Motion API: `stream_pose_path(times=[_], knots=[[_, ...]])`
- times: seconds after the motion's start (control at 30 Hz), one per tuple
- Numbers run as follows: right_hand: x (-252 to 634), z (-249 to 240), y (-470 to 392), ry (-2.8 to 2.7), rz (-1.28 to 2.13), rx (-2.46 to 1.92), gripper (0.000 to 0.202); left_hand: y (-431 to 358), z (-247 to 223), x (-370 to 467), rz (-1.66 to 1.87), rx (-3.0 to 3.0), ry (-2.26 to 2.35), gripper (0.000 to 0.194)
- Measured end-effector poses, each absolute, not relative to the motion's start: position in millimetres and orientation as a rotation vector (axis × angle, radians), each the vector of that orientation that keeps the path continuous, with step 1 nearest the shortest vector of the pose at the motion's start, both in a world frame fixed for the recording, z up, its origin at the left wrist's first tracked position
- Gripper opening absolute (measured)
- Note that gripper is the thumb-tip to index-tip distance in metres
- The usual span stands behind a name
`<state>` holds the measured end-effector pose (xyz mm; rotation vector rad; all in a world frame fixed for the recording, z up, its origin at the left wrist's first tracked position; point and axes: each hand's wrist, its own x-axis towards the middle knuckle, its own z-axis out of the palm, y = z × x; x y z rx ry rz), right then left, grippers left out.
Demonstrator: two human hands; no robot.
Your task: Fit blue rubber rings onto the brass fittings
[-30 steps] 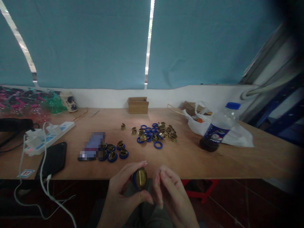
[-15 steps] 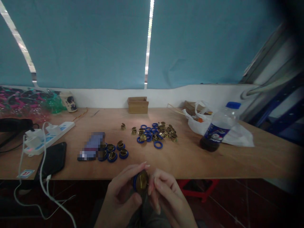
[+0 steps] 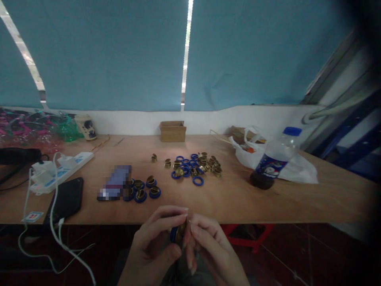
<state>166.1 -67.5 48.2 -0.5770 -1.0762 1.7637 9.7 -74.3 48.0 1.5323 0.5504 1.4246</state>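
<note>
Just off the table's front edge, my left hand [image 3: 156, 242] grips a gold metal disc with a blue ring [image 3: 175, 234] around it, held on edge between thumb and fingers. My right hand [image 3: 208, 242] is beside it, thumb and forefinger pinched at the disc's right side; whatever lies in the pinch is too small to make out. On the table, several gold pieces fitted with blue rings [image 3: 141, 195] sit left of centre. Farther back is a loose pile of blue rings [image 3: 198, 181] and gold metal pieces [image 3: 217, 171].
A phone [image 3: 116, 183] and a black device [image 3: 67, 198] lie at left near a white power strip [image 3: 64, 172] with trailing cables. A small cardboard box [image 3: 172, 132] stands at the back. On the right are a cola bottle [image 3: 272, 163] and a white plastic bag [image 3: 299, 169].
The gold disc has turned more edge-on, its face now mostly hidden. My left fingers have closed farther over its top, and my right fingers have shifted slightly.
</note>
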Motion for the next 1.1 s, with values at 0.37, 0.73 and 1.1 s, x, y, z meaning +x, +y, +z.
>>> stream_pose_path(times=[0.37,0.73,1.1], knots=[[175.2,44.7,-65.6,-1.133,1.816,-0.503,0.024,-75.6,48.9,7.0,1.423,1.529,0.593,0.039],[169.0,44.9,-63.1,-1.048,1.864,-0.577,0.034,-74.9,50.3,10.1,1.422,1.496,0.54,0.039],[168.3,51.5,-67.7,-1.053,1.833,-0.689,0.037,-77.1,46.3,10.6,1.444,1.464,0.551,0.035]])
